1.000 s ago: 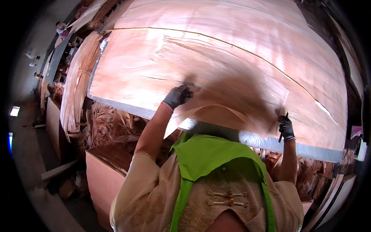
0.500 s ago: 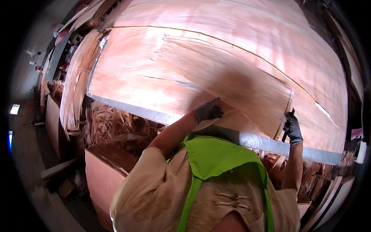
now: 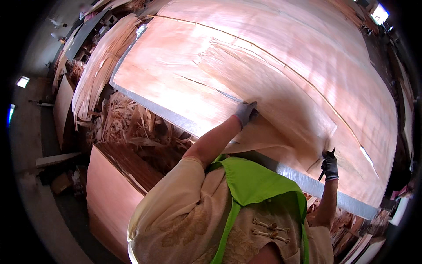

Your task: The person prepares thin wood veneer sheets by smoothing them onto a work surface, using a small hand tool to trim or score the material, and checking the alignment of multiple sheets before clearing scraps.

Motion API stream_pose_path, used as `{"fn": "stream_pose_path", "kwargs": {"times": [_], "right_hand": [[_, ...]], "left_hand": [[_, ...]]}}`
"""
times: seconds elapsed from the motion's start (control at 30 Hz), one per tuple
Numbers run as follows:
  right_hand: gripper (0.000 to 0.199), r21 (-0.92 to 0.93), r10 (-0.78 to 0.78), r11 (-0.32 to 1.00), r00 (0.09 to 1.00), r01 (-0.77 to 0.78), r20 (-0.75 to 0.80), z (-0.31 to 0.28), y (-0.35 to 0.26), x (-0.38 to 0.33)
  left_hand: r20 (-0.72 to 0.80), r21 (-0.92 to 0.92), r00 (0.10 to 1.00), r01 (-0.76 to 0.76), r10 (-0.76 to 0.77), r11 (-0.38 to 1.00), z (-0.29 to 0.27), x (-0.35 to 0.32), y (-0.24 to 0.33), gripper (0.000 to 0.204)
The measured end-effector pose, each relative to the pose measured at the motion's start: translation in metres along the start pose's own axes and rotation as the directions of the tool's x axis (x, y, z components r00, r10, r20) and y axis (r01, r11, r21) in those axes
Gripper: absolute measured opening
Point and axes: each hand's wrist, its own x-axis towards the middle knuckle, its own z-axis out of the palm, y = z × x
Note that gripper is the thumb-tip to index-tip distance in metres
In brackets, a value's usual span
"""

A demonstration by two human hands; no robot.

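My left hand (image 3: 244, 113), in a grey glove, lies on the top veneer sheet (image 3: 263, 92), fingers curled over its near torn edge, holding it down more than gripping it. My right hand (image 3: 329, 166), in a dark glove, is closed on the sheet's right end, pinching the thin edge, with a thin dark tool (image 3: 325, 165) poking up from the fist; what kind of tool it is I cannot tell.

The sheet lies across the big veneer stack (image 3: 307, 53) on the table, whose metal edge (image 3: 176, 119) runs just below my hands. A long crack runs through the sheet beneath, up and to the right. To my left, beyond the table edge, lies a heap of veneer scraps (image 3: 132, 127), and below it stands a stack of boards (image 3: 110, 193). My green vest (image 3: 259, 185) fills the foreground.

The risk I see is tearing. The sheet is thin and already ragged at its left end, and I hold it at only two points, so an uneven pull could split it along the grain. A split edge could also catch my glove, or the tool could gouge the wood.

Compared with half a second ago, my left hand has slid further onto the sheet and the veneer has settled lower and flatter; a second ago it was lifted and blurred in motion. My right hand has hardly moved.
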Motion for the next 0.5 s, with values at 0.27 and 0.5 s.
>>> {"fn": "stream_pose_path", "kwargs": {"times": [0.27,0.5], "right_hand": [[0.013,-0.077,-0.093,0.993,0.994,0.088,-0.057,0.012,0.018,0.022],[0.014,-0.245,-0.257,0.939,0.966,0.241,-0.033,0.006,0.037,0.055]], "left_hand": [[-0.096,0.287,0.984,-0.116,0.149,0.951,0.0,-0.05,0.015,0.022],[-0.122,0.244,0.991,-0.02,0.051,0.97,-0.046,-0.071,-0.028,0.023]]}}
